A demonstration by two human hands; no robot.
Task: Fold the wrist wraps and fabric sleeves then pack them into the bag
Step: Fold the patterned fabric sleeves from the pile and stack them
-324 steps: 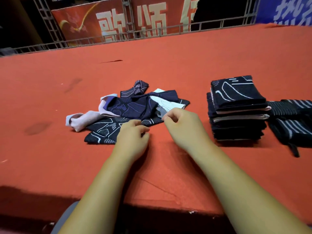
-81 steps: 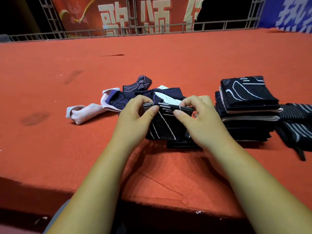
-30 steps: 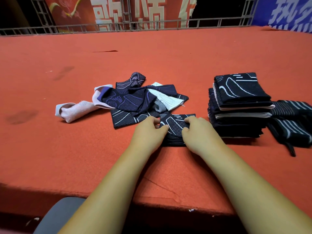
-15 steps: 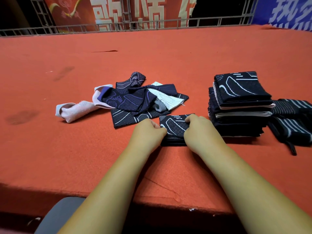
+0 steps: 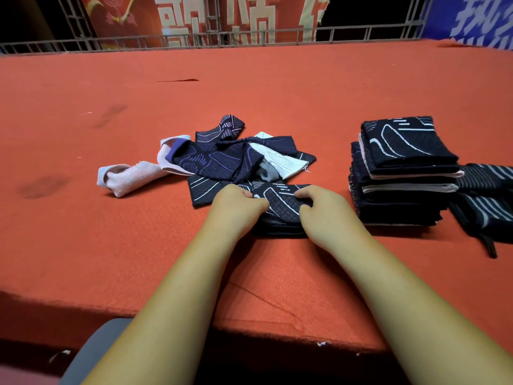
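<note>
Item: one folded sleeve (image 5: 280,208), dark navy with white line pattern, laid on the red table (image 5: 111,245) near its front edge and held at both ends. Its left edge is gripped by the curled fingers of the left hand (image 5: 236,208), its right edge by the curled fingers of the right hand (image 5: 324,213); the fingertips are tucked into the fabric and mostly hidden, and the lower layers of the fold are seen only as a dark band beneath the hands. Just behind it, touching, a loose heap (image 5: 236,162) of unfolded navy, purple-lined and white sleeves is recorded; the pieces overlap, so their count cannot be told. A pink sleeve (image 5: 130,176) trails from the heap's left side. To the right, apart from the held piece, a stack (image 5: 402,173) of folded sleeves is noted, dark layers with pale edges between; the number of layers is hard to make out. Beside the stack, striped wrist wraps (image 5: 488,201) are cut off by the right frame edge, a dark strap (image 5: 490,247) hanging forward. A railing (image 5: 347,33), a red banner (image 5: 216,20) and a blue banner (image 5: 477,18) are cropped at the top. A grey object (image 5: 94,354) at the lower left cannot be identified.
</note>
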